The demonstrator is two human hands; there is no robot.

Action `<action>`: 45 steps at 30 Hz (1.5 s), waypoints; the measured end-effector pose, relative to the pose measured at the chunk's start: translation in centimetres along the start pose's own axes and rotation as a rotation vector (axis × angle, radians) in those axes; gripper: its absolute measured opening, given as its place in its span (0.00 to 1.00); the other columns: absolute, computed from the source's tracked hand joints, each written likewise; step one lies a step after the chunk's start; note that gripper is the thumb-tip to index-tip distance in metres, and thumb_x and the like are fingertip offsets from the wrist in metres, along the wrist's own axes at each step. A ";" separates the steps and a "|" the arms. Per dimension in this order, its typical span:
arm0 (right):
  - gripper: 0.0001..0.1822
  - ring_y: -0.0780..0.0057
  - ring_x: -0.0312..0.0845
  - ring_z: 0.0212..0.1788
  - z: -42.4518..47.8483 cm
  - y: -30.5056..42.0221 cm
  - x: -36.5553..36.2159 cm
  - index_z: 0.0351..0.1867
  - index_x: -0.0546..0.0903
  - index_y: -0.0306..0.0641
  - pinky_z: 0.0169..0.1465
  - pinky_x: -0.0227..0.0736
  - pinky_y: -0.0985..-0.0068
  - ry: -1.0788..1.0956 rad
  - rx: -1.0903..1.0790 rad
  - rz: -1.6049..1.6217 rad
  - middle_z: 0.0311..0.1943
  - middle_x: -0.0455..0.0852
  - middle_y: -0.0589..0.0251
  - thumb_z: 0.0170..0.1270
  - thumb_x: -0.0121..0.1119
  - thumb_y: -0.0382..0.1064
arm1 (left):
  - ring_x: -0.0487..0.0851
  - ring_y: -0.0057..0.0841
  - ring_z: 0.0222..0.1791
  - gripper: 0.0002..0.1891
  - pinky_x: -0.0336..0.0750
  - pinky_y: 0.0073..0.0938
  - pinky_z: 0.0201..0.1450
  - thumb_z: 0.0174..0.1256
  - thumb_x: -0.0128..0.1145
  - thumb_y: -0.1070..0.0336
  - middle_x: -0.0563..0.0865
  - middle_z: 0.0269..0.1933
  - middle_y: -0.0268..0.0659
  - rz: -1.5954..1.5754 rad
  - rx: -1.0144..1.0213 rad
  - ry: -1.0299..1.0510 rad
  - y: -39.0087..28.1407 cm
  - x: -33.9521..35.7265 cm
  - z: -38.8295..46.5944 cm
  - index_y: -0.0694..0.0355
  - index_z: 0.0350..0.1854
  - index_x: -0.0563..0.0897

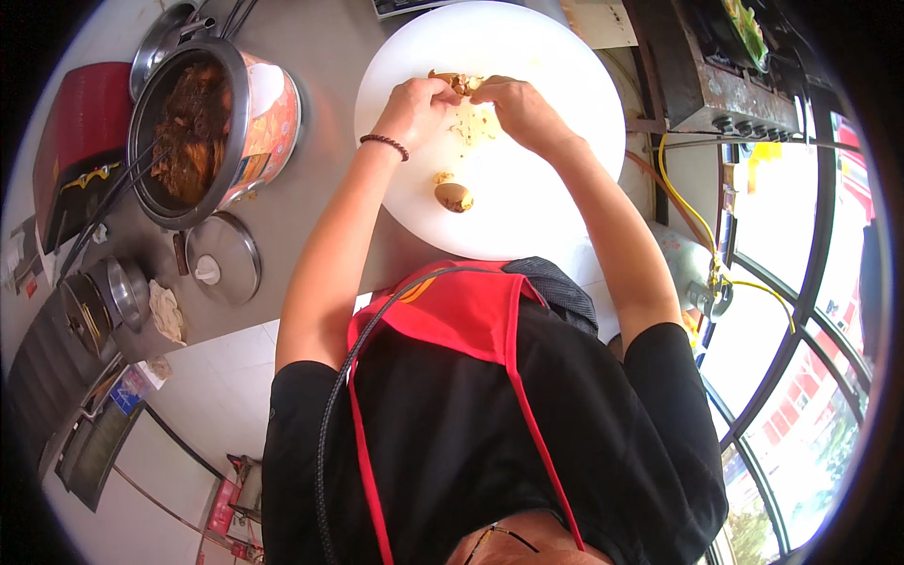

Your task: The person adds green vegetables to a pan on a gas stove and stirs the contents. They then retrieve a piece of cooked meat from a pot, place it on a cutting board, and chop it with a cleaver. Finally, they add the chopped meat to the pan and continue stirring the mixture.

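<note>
On a round white cutting board (565,176), my left hand (418,106) and my right hand (519,109) are close together near the far side. Fingers of both hands pinch pieces of brown cooked food (462,83), perhaps meat; the fingers partly hide it. Crumbs and a yellowish wet smear (474,131) mark the board just below the hands. Nearer to me lies a brown egg-shaped food item (453,198), broken at one end, with yellow bits beside it. My left wrist wears a beaded bracelet (385,145).
Left on the metal counter (328,78), an electric cooker pot (272,120) holds dark braised food (191,134) and long tongs or chopsticks (106,201). A lid (222,258), metal bowls (127,293) and a cloth (167,311) are nearer. A gas stove (734,99) stands right, above a gas cylinder (681,261).
</note>
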State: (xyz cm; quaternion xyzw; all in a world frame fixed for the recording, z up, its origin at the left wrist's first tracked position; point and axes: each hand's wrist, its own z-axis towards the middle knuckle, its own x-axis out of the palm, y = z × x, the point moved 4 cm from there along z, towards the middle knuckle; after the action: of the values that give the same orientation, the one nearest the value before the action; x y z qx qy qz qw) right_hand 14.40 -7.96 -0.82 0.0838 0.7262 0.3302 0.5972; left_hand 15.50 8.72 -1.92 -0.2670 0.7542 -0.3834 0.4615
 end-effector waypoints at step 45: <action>0.17 0.62 0.84 0.47 9.9 14.3 -8.5 0.47 0.83 0.32 0.54 0.76 0.70 -0.273 -0.387 0.149 0.42 0.87 0.52 0.62 0.46 0.21 | 0.86 0.28 0.48 0.23 0.80 0.28 0.51 0.72 0.52 0.71 0.84 0.56 0.45 -0.924 -0.175 -0.391 9.5 -8.8 -24.3 0.62 0.68 0.71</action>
State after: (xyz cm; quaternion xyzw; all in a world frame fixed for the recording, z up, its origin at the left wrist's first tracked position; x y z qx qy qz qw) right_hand 21.92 2.36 13.65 0.0649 0.5536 0.4920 0.6688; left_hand -3.08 28.82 1.37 -0.6771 0.4862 -0.4258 0.3520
